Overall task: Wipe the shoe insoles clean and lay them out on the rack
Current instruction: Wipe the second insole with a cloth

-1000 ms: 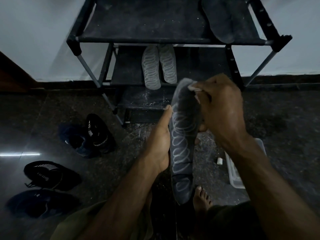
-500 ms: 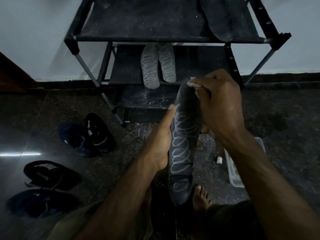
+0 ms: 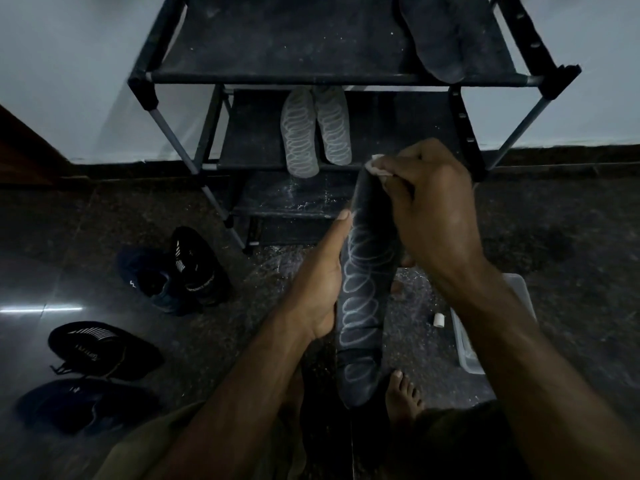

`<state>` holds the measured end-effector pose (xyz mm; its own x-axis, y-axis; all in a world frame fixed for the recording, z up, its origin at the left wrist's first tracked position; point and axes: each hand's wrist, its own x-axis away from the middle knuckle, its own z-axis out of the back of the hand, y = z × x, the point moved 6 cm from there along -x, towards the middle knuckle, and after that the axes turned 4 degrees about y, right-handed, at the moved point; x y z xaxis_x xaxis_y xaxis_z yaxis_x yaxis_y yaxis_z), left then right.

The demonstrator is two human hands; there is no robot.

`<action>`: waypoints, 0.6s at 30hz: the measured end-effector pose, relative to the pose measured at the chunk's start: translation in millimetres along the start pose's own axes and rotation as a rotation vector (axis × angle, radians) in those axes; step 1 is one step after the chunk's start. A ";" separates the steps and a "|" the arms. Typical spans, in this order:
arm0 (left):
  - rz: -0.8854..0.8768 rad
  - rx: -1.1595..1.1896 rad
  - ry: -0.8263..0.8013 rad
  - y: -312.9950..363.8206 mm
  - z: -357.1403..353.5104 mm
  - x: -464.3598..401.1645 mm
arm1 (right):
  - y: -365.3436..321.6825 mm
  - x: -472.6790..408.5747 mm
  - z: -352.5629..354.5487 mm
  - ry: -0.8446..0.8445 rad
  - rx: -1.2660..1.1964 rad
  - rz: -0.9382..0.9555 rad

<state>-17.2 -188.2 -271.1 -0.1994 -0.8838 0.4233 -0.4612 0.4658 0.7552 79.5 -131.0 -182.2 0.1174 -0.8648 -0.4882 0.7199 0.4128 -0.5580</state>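
A dark insole with pale looped lines stands almost upright in front of me. My left hand grips its left edge at mid-length. My right hand pinches a small white wipe against the insole's top end. The black shoe rack stands against the wall behind. Two pale grey insoles lie side by side on its middle shelf. One dark insole lies on the top shelf at the right.
Two pairs of dark sneakers sit on the floor at the left. A clear plastic tub stands at the right beneath my forearm, with a small white object beside it. My bare foot is below the insole.
My right hand with the wipe has slid a little up the insole toward its top end. My left hand keeps the same grip.
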 end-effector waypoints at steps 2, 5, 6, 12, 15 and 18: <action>0.013 0.041 0.017 -0.8 3.2 -1.2 | -10.9 2.9 -5.8 -0.032 -0.036 0.074; 0.024 0.059 0.026 -1.4 6.9 -2.1 | -12.4 3.1 -5.8 -0.041 -0.031 0.109; 0.025 0.052 0.023 -2.0 7.2 -2.0 | -7.6 1.8 -2.6 -0.023 -0.023 0.082; 0.029 0.015 0.025 -2.5 3.3 -0.8 | 2.4 -0.1 -0.1 0.025 -0.010 0.042; 0.041 0.086 0.050 0.5 4.1 0.1 | -10.0 3.7 -7.5 -0.044 -0.071 0.118; 0.036 0.089 0.073 2.7 7.0 0.3 | -12.6 5.2 -7.5 -0.057 -0.081 0.143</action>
<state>-24.5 -187.6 -272.4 -0.1549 -0.8595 0.4871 -0.5305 0.4883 0.6929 65.9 -138.5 -182.7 0.2549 -0.8096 -0.5288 0.6359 0.5523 -0.5391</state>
